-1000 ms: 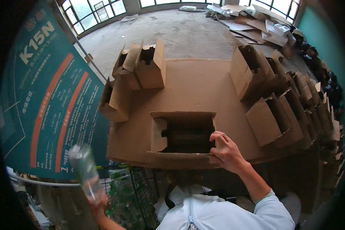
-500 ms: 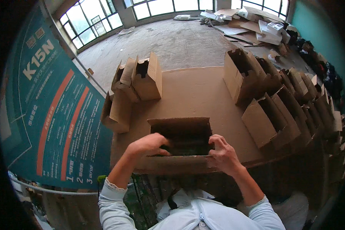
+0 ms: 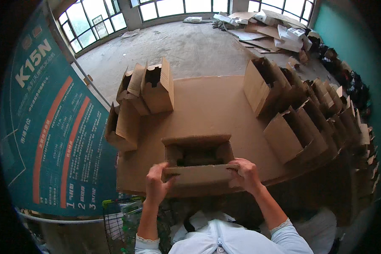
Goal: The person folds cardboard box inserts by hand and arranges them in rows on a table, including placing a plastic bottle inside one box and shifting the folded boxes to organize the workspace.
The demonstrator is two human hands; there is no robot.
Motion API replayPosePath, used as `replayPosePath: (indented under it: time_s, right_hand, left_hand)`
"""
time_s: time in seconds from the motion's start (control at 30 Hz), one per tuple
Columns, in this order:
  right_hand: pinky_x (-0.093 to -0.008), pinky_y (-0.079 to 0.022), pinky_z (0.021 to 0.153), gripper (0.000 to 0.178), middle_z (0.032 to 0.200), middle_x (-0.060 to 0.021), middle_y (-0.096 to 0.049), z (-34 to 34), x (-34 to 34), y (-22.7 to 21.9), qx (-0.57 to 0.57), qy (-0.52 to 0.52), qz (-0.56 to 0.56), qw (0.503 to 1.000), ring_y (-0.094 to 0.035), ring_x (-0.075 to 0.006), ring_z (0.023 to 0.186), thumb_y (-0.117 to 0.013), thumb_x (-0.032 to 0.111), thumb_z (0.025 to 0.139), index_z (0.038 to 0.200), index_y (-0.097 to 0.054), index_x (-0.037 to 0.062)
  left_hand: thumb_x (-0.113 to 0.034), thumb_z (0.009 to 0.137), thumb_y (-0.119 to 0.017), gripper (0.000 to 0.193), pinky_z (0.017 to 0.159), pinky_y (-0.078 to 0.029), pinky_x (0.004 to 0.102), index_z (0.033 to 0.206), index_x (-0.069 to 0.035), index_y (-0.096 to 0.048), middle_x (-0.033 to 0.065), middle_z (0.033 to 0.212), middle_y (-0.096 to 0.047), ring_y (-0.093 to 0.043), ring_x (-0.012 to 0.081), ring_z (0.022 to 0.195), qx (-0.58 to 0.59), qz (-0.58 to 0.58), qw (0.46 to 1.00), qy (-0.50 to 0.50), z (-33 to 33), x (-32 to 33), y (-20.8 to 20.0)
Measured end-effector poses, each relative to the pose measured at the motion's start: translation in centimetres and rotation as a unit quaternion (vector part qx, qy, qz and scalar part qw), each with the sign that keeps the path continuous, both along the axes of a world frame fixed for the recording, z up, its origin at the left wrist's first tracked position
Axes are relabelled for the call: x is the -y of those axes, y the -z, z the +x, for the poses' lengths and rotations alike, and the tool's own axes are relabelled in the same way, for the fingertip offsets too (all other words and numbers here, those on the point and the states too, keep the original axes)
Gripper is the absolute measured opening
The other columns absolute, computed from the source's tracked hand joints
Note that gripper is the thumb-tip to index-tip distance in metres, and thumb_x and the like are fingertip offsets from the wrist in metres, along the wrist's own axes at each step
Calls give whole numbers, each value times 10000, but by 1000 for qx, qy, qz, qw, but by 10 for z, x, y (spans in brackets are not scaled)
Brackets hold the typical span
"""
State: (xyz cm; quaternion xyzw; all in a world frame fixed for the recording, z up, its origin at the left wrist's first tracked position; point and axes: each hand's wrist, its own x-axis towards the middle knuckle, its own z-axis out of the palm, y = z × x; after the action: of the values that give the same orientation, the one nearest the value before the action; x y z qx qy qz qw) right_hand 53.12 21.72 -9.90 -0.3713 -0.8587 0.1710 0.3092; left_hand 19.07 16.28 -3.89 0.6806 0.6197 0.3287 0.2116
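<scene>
An open-topped cardboard box (image 3: 203, 175) stands near the front edge of the cardboard-covered table (image 3: 207, 101), its dark inside partly visible from above. At its front left corner is my left hand (image 3: 156, 183), with thumb against the front wall and fingers round the side. My right hand (image 3: 244, 174) pinches the front right corner the same way. Side flaps appear folded down into the box, while the back wall stands up. The bottom inside is too dark to make out.
Several open cardboard boxes (image 3: 160, 86) stand at the table's left. Rows of more boxes (image 3: 285, 135) crowd the right side. A green printed banner (image 3: 51, 139) hangs at left. Below the table edge sits a wire basket (image 3: 116, 224) with clear bottles. Scrap cardboard (image 3: 266, 31) lies far back.
My left hand has come out of the box opening to its outer front left corner. The right hand stays at the right corner, and the front wall now shows more fully.
</scene>
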Motion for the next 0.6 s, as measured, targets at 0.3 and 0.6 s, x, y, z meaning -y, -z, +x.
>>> replayPosePath:
  time_s: [0.3, 0.6]
  right_hand:
    - [-511, -227, 1137, 695, 1288, -163, -478, -25, -48, -43, 136, -37, -77, 987, -389, -344, 1290, -782, 337, 712, 1322, -512, 139]
    - [-493, -278, 1124, 950, 1527, -209, -217, -35, 2, -33, 160, 20, -92, 983, -292, -477, 1350, -810, 253, 666, 1476, -313, 243]
  left_hand:
    - [-476, 664, -788, 638, 1144, -196, 519, 1178, -128, -641, 147, 1433, -407, -334, 395, 1349, -228, 53, 959, 160, -4, -62, 9]
    - [-620, 619, -783, 938, 1120, -233, 568, 1429, -346, -398, 262, 1480, -190, -199, 489, 1371, -159, -8, 957, 242, -15, -54, -2]
